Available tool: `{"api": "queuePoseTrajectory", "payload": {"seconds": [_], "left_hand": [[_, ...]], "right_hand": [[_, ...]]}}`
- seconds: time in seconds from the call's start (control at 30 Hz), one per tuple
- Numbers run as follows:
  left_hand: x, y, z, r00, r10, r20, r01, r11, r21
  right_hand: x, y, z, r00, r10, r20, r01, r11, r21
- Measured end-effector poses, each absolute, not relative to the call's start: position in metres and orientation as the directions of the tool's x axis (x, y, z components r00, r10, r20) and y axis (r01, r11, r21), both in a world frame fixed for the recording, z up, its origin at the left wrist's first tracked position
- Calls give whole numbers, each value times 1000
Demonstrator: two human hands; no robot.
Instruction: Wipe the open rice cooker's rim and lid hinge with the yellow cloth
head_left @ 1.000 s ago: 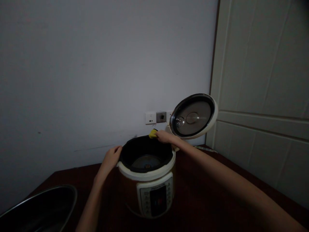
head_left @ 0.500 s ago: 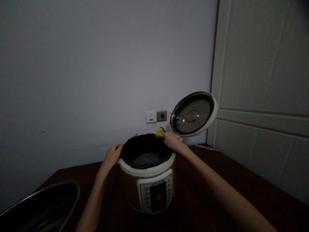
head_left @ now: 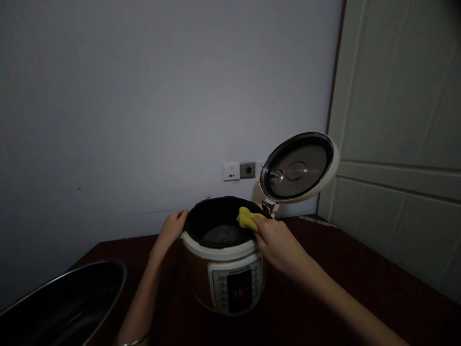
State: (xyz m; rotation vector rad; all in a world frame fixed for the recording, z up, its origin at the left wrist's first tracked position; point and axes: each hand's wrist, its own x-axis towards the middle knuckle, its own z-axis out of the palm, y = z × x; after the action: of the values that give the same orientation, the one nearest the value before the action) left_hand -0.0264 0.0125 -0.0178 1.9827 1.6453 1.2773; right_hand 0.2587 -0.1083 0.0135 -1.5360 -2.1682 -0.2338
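Observation:
An electric pressure cooker [head_left: 201, 274] with a white rim and a front button panel stands on the dark red table. Its round lid [head_left: 300, 168] is hinged up on the right, the metal inner side showing. Closed on a yellow cloth [head_left: 248, 218], my right hand [head_left: 277, 240] is at the cooker's right rim, and the cloth hangs over the dark opening. At the left rim, my left hand [head_left: 175, 225] grips the cooker's edge, its fingertips partly hidden. The cooker's dark inside shows a paler round bottom.
A large dark metal basin [head_left: 118, 283] sits at the lower left. Wall sockets [head_left: 231, 171] and a switch are behind the cooker. A pale panelled door [head_left: 396, 120] stands at the right, and a thin patterned strip [head_left: 317, 221] lies by the table's back edge.
My right hand has moved with the yellow cloth from the back right rim toward the front right. My left hand stays at the left rim. The view has shifted slightly.

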Motion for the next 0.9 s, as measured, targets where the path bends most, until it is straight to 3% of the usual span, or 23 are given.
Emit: {"api": "queuePoseTrajectory", "payload": {"seconds": [0.2, 0.37, 0.53, 0.7, 0.9], "left_hand": [[-26, 13, -20, -127, 895, 429, 589, -280, 758], [-27, 16, -19, -289, 874, 391, 431, -247, 868], [-33, 19, -19, -329, 874, 358, 395, -217, 893], [-37, 20, -22, -308, 899, 312, 350, -198, 916], [-36, 21, -29, -256, 925, 280, 275, -208, 939]], "right_hand": [[247, -128, 27, -415, 800, 434, 861, 499, -96], [230, -99, 58, -364, 773, 519, 918, 392, 60], [201, -33, 91, -307, 762, 569, 941, 332, 63], [177, 35, 94, -287, 840, 460, 949, 315, 17], [154, 73, 60, -397, 884, 246, 906, 421, -52]]}}
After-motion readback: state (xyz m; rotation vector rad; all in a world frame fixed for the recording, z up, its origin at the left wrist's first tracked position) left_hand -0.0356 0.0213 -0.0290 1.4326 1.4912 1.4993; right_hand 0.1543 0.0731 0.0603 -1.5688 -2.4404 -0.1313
